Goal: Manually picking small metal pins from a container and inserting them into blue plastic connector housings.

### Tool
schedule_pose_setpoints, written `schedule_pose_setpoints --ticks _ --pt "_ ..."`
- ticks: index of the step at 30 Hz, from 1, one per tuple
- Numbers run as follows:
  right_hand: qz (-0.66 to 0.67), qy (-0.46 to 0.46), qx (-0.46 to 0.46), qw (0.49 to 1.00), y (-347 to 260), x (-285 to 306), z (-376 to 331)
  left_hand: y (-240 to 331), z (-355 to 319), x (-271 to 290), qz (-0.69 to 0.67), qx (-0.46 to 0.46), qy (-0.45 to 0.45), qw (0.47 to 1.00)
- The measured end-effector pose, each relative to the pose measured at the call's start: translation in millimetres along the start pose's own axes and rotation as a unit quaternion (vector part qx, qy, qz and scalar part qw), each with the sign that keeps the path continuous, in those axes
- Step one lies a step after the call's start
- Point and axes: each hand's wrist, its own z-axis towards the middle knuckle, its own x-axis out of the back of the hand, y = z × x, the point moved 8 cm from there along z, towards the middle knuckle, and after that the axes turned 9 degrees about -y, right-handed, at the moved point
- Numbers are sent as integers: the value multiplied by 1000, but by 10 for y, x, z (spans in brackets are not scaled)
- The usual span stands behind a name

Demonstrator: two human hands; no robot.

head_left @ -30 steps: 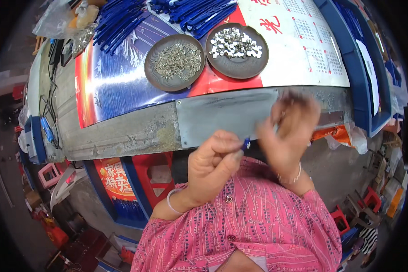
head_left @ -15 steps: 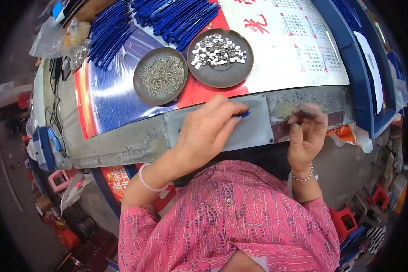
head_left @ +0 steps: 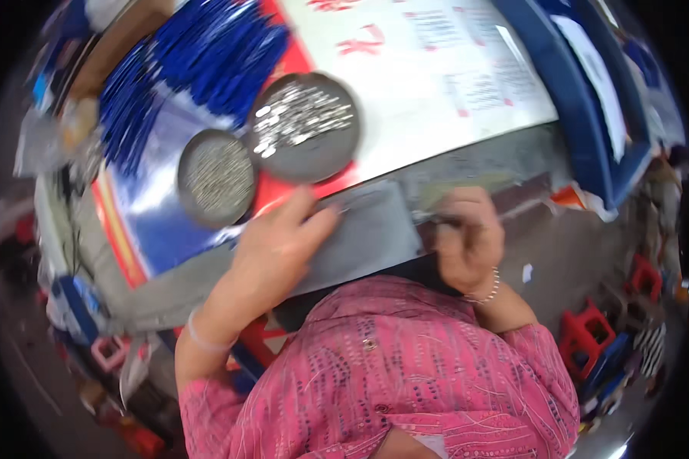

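My left hand (head_left: 277, 241) is over the left part of a flat grey plate (head_left: 371, 233) at the table's near edge. Its fingers are curled in and its thumb points right; what they hold, if anything, is hidden. To the right of the plate my right hand (head_left: 471, 239) is bent inward, its fingers smeared by motion. Beyond the plate stand two round dark dishes. The larger dish (head_left: 325, 164) carries shiny silver discs (head_left: 302, 118); the smaller dish (head_left: 188, 191) is filled with small metal pins (head_left: 221, 177).
Bundles of blue strips (head_left: 214, 57) lie at the far left on a printed sheet (head_left: 436, 115). A blue tray (head_left: 581, 122) bounds the table on the right. Red stools (head_left: 587, 336) stand on the floor at the right.
The whole view has shifted and blurred. My left hand has drawn back left across the plate, and the blue piece at its fingertips no longer shows. My right hand has come closer to the plate.
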Motion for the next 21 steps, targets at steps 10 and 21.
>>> schedule_pose_setpoints --ticks 10,21 --pt "-6 68 105 992 -83 -45 -49 153 -2 70 -48 10 78 996" --pt "19 81 62 995 -162 -53 -59 116 -284 -23 -37 -45 114 992"
